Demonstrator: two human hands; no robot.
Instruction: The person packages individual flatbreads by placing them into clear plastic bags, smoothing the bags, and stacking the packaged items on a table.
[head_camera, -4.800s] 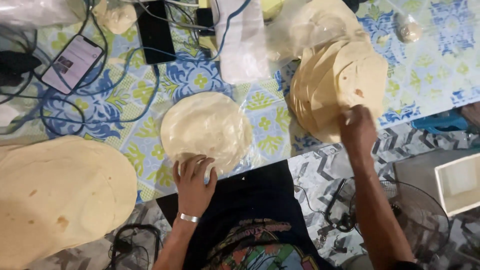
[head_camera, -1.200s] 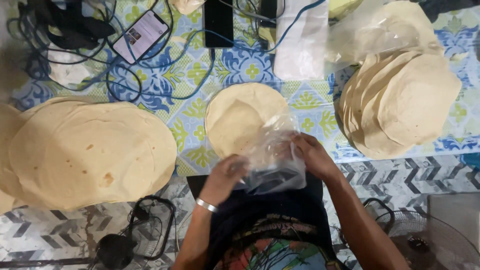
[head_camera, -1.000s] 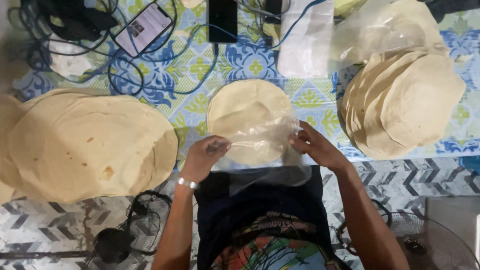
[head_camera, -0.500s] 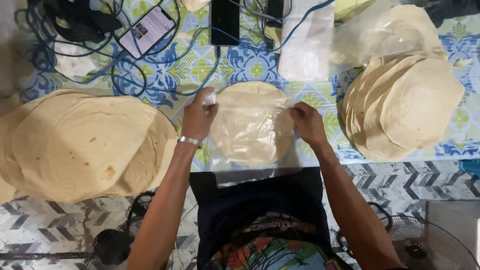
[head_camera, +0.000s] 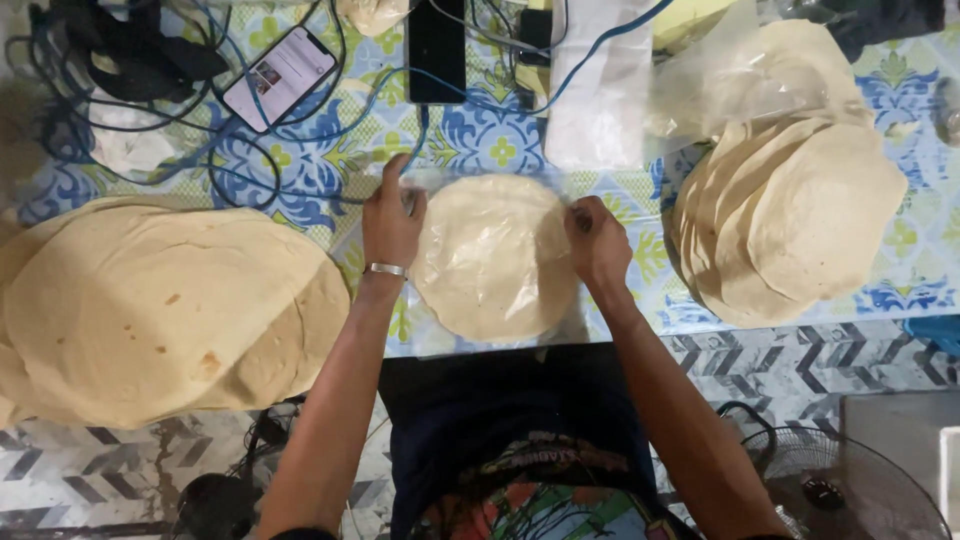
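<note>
Near the middle of the bench's front edge, a small stack of flatbreads (head_camera: 492, 258) lies under a clear plastic sheet (head_camera: 500, 205). The left hand (head_camera: 392, 215) pinches the sheet's left edge and the right hand (head_camera: 596, 240) its right edge. To do this well, I judge both hands should keep equal tension, drawing the film flat and centred so no crease forms and the breads do not shift.

The large flatbread stack (head_camera: 160, 310) runs off the left edge, so its full extent cannot be told. The fan (head_camera: 850, 485) is cut off by the bottom edge. The left hand (head_camera: 392, 222) and right hand (head_camera: 597, 245) cover the edges of the clear plastic sheet (head_camera: 495, 260), hiding their grip.
</note>
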